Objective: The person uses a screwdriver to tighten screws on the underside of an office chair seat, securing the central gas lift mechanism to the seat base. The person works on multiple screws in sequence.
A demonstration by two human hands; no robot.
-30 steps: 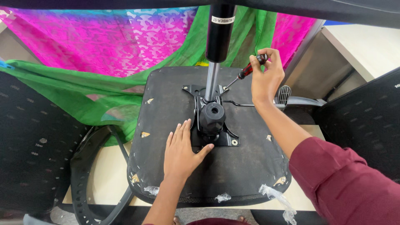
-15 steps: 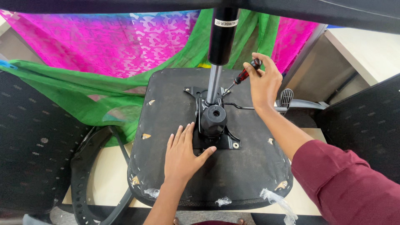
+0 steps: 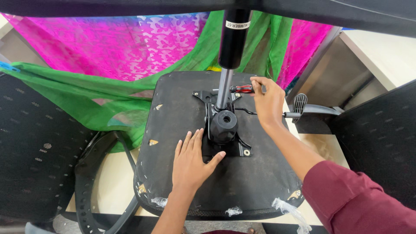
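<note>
1. The left hand (image 3: 190, 162) is lying flat and open, fingers spread, on the upturned black padded underside of an office chair seat (image 3: 173, 112), its thumb touching the edge of the black metal mounting plate (image 3: 225, 145).
2. The right hand (image 3: 268, 102) is closing around the red-and-black handle of a screwdriver (image 3: 241, 89), holding it roughly level, with the tip pointing left toward the chrome rod of the gas lift cylinder (image 3: 224, 89).
3. The seat is resting upside down on a pale table (image 3: 108, 182), with the black cylinder body (image 3: 233, 41) rising up from the plate's round black hub (image 3: 224, 121).
4. A black lever with a ribbed paddle (image 3: 299, 104) is sticking out to the right of the plate.
5. Pink and green patterned fabric (image 3: 108, 47) is hanging behind the seat.
</note>
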